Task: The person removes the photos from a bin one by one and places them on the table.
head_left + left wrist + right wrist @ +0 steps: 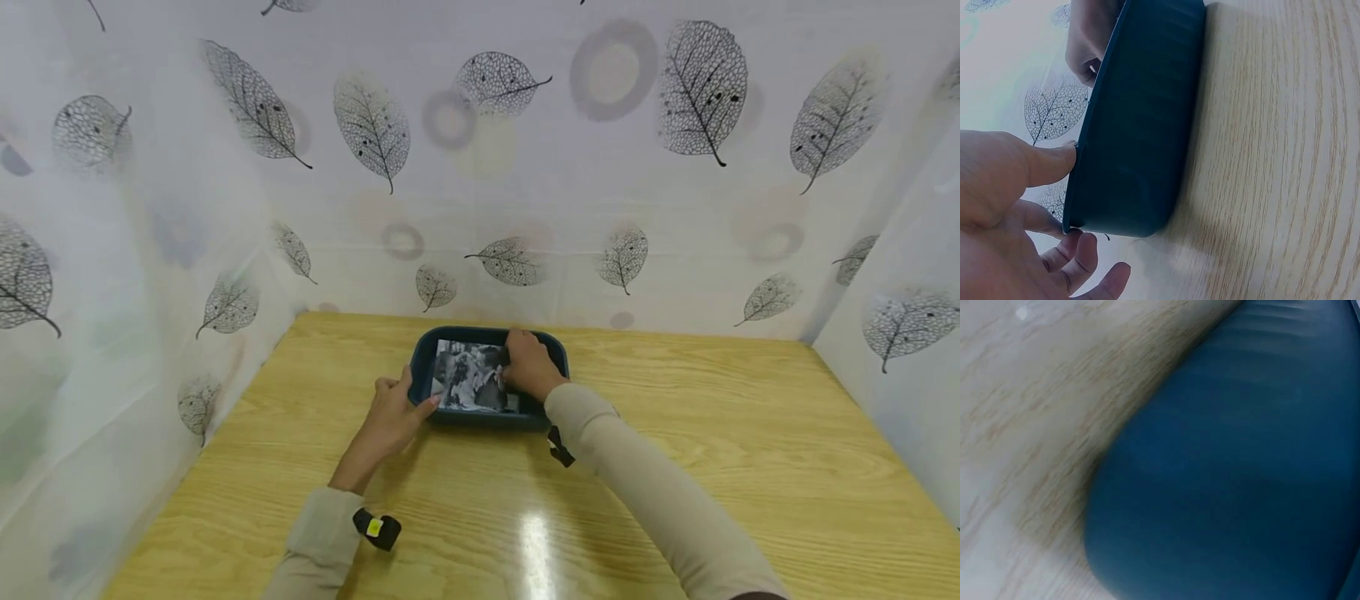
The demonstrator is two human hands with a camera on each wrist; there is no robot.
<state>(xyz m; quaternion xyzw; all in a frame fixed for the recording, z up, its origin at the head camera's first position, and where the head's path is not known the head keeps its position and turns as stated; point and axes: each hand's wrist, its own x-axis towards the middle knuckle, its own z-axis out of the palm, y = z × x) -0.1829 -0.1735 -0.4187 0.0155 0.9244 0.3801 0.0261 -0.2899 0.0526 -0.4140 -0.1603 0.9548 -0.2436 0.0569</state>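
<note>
A dark blue-green plastic basin [487, 419] with rounded corners stands on the wooden table. My left hand [390, 421] holds its left front corner; in the left wrist view the thumb lies on the rim and a finger is against the corner, the others loosely bent. Inside the basin lies a black-and-white picture [471, 377] with a pale left edge. My right hand [531, 367] reaches into the basin and grips the picture's right side with curled fingers, their tips partly hidden. In the right wrist view only the basin's outer wall [1222, 469] and the table show.
The wood-grain table [712, 450] extends on both sides of the basin and in front of it. Behind it and at the sides hangs a white curtain [487, 183] printed with grey leaves and rings.
</note>
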